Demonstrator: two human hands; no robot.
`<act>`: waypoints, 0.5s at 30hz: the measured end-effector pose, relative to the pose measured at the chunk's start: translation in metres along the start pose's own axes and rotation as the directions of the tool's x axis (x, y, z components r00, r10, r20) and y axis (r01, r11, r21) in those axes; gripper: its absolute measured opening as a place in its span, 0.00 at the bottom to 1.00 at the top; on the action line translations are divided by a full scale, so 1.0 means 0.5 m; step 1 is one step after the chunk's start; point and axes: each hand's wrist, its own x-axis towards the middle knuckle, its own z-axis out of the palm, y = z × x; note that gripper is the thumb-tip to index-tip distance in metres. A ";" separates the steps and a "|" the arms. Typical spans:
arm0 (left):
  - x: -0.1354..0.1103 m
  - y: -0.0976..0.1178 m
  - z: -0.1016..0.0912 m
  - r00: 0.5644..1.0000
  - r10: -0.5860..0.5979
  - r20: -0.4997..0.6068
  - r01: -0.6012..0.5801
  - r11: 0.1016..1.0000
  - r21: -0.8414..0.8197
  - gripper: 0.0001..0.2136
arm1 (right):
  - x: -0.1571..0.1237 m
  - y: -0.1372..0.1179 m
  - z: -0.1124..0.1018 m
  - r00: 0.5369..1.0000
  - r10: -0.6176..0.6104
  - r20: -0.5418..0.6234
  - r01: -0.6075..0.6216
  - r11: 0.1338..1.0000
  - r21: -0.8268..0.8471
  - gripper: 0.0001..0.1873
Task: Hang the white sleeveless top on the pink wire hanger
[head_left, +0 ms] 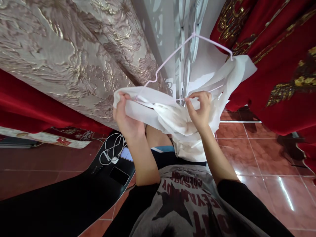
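A white garment (172, 115) hangs loosely over a pale wire hanger (170, 57), held up in front of me. My left hand (125, 117) is closed on the garment's left edge where it meets the hanger's shoulder end. My right hand (199, 110) pinches the hanger's thin bottom wire and the cloth beside it between thumb and fingers. The hanger's hook points up toward a white ornate metal frame (187, 39). Part of the garment drapes down over my lap.
A beige and gold embroidered curtain (74, 52) fills the upper left. Red and gold drapes (278, 56) hang at right. A black surface (74, 197) at lower left carries a white cable (112, 151) and a phone (126, 153). Red floor tiles (259, 154) lie below.
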 end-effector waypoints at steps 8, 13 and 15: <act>-0.083 -0.090 0.013 0.963 -0.267 -0.035 0.251 0.938 -0.238 0.18 | -0.012 -0.014 0.019 1.000 0.026 0.015 -0.026 0.999 0.021 0.11; -0.107 -0.078 0.084 0.961 -0.228 0.158 0.262 0.932 -0.251 0.20 | -0.014 -0.031 0.015 1.000 0.020 -0.020 -0.018 0.998 0.066 0.08; -0.108 -0.079 0.098 0.969 -0.197 0.148 0.232 0.932 -0.279 0.18 | -0.014 -0.037 -0.004 1.000 0.024 0.020 -0.026 0.991 0.128 0.07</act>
